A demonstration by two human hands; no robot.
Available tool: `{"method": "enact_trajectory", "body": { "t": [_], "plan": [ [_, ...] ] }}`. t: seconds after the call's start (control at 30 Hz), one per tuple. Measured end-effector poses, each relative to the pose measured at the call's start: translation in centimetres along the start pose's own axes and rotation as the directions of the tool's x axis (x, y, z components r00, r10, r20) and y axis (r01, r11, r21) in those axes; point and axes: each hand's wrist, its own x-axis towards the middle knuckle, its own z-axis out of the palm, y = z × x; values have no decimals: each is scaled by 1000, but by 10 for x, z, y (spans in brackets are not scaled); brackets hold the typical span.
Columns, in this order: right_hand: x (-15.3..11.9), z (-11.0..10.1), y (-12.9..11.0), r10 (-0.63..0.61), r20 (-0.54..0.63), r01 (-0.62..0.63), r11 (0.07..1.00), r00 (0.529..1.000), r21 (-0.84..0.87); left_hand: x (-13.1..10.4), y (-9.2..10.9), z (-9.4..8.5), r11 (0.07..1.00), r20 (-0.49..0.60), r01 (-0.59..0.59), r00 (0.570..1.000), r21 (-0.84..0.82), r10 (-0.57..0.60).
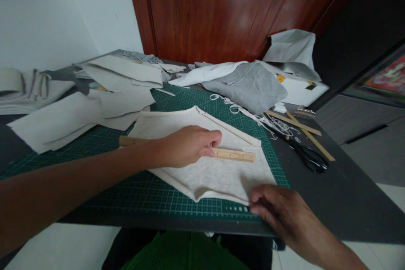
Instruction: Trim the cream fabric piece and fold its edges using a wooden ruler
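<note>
A cream fabric piece (177,124) with folded, seamed edges lies flat on a green cutting mat (148,202). Across its middle runs a wooden ruler (236,155), whose left end shows beyond my forearm. My left hand (193,145) is closed around the ruler, thumb and index finger pinching it above the cloth. At the fabric's near right corner, my right hand (281,209) pinches the edge between thumb and fingers. A faint pink line marks the cloth near its lower middle. Part of the ruler is hidden under my left hand.
Cut cream fabric pieces (72,114) lie at the left. Grey cloth (249,84) is heaped at the back beside a white box (311,93). Black-handled scissors (308,158), crossed wooden strips (311,137) and loose white trimmings (234,107) lie to the right. The dark table's front edge is near my body.
</note>
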Motion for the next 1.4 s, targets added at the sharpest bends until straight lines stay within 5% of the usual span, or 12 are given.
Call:
{"method": "enact_trajectory", "body": {
  "t": [0.23, 0.47, 0.73, 1.03, 1.27, 1.4],
  "plan": [
    [0, -1, 0, -31, -38, 32, 999, 999, 20, 4, 33, 24, 999, 92, 32, 995, 28, -34],
    [2, 1, -5, -62, -132, 60, 998, 989, -14, -10, 31, 40, 944, -145, -273, 942, 187, 301],
    [1, 0, -6, 64, -73, -62, 998, 995, 26, -16, 21, 33, 917, -27, -399, 916, 11, 400],
    [12, -9, -13, 79, 24, -79, 997, 997, 19, -21, 22, 32, 897, 0, -435, 900, 76, 436],
    [7, -14, -12, -81, 97, 69, 990, 992, 126, -30, 28, 32, 888, 117, -455, 887, 69, 446],
    [7, -16, -18, -87, 42, 81, 989, 995, 121, -36, 30, 35, 889, 144, -447, 891, 101, 431]
  ]
}}
